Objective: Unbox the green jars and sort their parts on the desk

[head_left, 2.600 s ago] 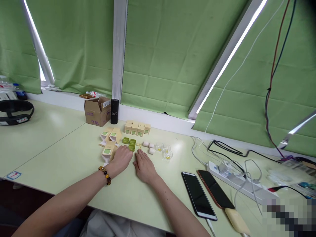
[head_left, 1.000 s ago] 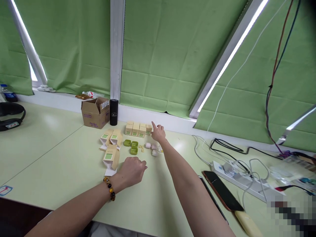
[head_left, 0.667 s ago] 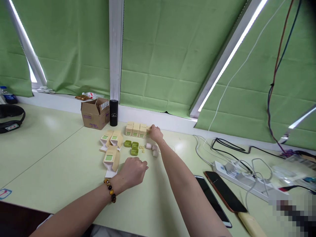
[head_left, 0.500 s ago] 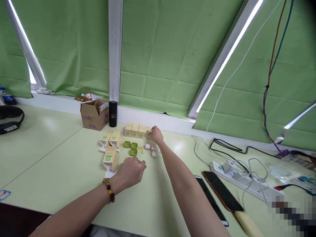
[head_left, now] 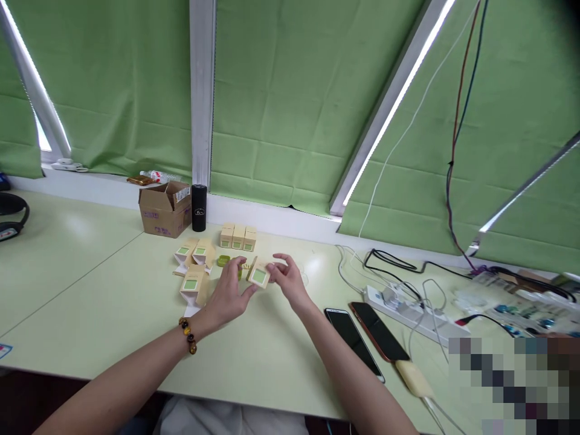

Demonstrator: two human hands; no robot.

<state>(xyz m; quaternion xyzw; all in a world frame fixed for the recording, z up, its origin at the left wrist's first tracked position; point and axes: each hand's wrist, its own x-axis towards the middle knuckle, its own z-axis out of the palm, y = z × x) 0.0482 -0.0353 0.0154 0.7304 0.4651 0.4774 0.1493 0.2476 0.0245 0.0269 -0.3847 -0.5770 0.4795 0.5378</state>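
Note:
A small beige carton with a green square label (head_left: 258,275) is held just above the pale green table (head_left: 90,284), pinched between both hands. My left hand (head_left: 229,296), with a bead bracelet at the wrist, has its fingers on the carton's left side. My right hand (head_left: 286,280) grips its right side. Behind them a row of three similar closed cartons (head_left: 237,237) stands near the window sill. Several open cartons (head_left: 193,269) lie to the left. A green case (head_left: 223,260) shows beside my left hand; other small parts are hidden behind the hands.
A brown cardboard box (head_left: 164,208) and a black cylinder (head_left: 198,207) stand at the back. Two phones (head_left: 365,335) lie to the right, beside a white power strip (head_left: 408,314) with tangled cables. A black headset (head_left: 9,214) sits far left. Green blinds cover the windows.
My right hand took the rightmost carton from the back row and brought it toward me. My left hand rose from the table to meet it. The view shifted rightward.

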